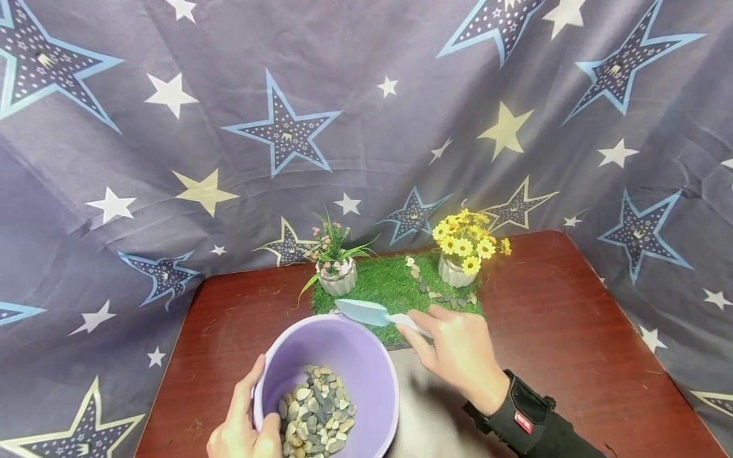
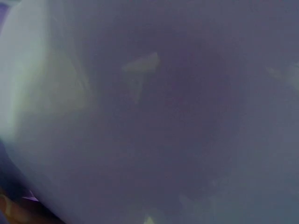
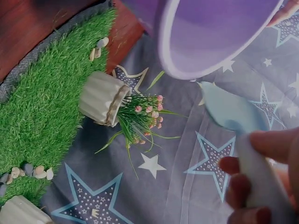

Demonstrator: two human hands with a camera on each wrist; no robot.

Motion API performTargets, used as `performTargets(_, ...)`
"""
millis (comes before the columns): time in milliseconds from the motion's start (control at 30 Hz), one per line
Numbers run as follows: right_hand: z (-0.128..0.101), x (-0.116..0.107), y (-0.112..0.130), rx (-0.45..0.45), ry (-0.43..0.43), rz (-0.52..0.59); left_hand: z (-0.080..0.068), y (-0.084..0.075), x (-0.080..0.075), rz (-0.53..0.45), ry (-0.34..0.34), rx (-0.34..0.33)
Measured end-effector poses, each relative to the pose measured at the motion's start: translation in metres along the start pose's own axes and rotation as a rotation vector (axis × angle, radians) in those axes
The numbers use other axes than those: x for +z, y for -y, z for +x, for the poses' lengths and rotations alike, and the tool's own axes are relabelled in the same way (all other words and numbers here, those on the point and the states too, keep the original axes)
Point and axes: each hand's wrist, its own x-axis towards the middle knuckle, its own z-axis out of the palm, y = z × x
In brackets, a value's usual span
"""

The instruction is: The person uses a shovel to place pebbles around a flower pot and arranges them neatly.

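While the left hand (image 1: 240, 426) grips the purple bucket (image 1: 349, 356) of pebbles (image 1: 316, 410), the right hand (image 1: 458, 353) holds an empty trowel (image 1: 366, 312); the far grass mat's (image 1: 383, 283) pebble path looks barely begun

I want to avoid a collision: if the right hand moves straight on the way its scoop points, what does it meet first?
Probably the far rim of the purple bucket: the pale blue scoop in the right hand points left, just above it. Depth is unclear.
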Motion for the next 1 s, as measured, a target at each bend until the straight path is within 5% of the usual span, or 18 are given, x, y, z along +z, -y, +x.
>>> performTargets(133,-0.003,0.002,0.008,-0.091,0.103,0.032,-0.004,-0.002,0.001,0.038,0.003,0.073)
performTargets(300,-0.016,0.027,0.042,-0.153,0.342,-0.133,-0.016,-0.008,0.007,0.047,-0.03,0.242)
performTargets(567,-0.035,0.066,0.064,-0.285,0.326,-0.243,-0.04,-0.018,0.023,0.066,-0.065,0.42)
performTargets(1000,-0.03,0.042,0.041,-0.06,0.662,0.093,-0.039,-0.014,0.03,0.032,-0.112,0.49)
